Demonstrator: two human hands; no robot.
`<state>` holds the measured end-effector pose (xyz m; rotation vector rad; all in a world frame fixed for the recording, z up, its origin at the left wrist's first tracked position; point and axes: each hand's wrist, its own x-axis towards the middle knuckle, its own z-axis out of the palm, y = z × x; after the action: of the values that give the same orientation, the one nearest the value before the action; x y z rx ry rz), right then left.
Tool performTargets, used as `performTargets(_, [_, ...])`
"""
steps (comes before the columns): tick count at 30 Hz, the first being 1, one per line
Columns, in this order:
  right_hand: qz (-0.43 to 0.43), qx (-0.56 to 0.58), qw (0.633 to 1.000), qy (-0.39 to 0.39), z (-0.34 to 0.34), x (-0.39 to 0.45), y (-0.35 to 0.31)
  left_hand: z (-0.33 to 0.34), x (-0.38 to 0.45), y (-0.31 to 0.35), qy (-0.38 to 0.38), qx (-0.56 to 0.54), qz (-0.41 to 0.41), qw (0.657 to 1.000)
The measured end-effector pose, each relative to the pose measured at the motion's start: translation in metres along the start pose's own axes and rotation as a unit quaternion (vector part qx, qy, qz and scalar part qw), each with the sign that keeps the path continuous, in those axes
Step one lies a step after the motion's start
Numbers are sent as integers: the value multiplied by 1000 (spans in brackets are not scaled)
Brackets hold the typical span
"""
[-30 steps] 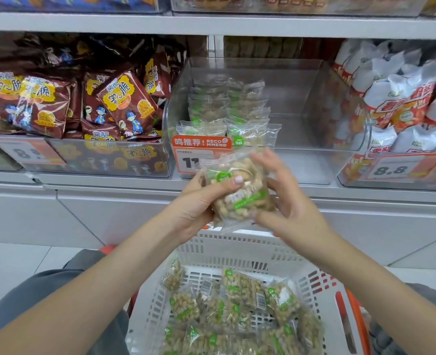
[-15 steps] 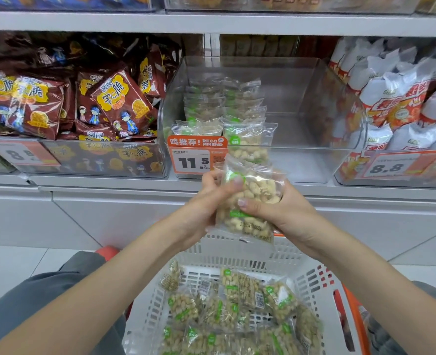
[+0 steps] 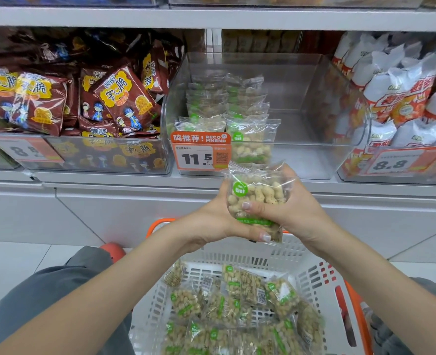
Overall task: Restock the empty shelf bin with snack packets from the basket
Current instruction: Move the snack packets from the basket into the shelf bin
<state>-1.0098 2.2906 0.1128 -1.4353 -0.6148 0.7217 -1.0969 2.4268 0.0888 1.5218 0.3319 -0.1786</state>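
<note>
Both hands have turned the peanut packet (image 3: 256,198) upright, logo facing out: the left hand (image 3: 213,222) cups its lower edge, the right hand (image 3: 290,210) clasps its side. It sits just below the clear bin (image 3: 314,98), above the basket (image 3: 311,283). Likely light, crinkly, slippery and crushable, so hold the sides rather than the flimsy sealed ends.

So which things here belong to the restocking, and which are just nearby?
Job: peanut packet held by left hand and right hand; clear bin; stocked packets; basket.

Nearby: brown bags; white bags; price tag.
</note>
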Motion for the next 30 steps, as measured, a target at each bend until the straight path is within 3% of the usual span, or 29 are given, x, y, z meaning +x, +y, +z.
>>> performTargets(8, [-7, -52, 998, 32, -5, 2, -11, 15, 0, 1, 12, 14, 56, 998])
performTargets(23, [14, -121, 993, -2, -11, 1, -3, 16, 7, -9, 44, 12, 92, 995])
performTargets(26, [-37, -161, 984, 68, -14, -2, -19, 19, 4, 2, 66, 43, 104, 991])
performTargets(30, [-125, -124, 957, 230, -46, 19, -64, -10, 3, 29, 198, 192, 148, 950])
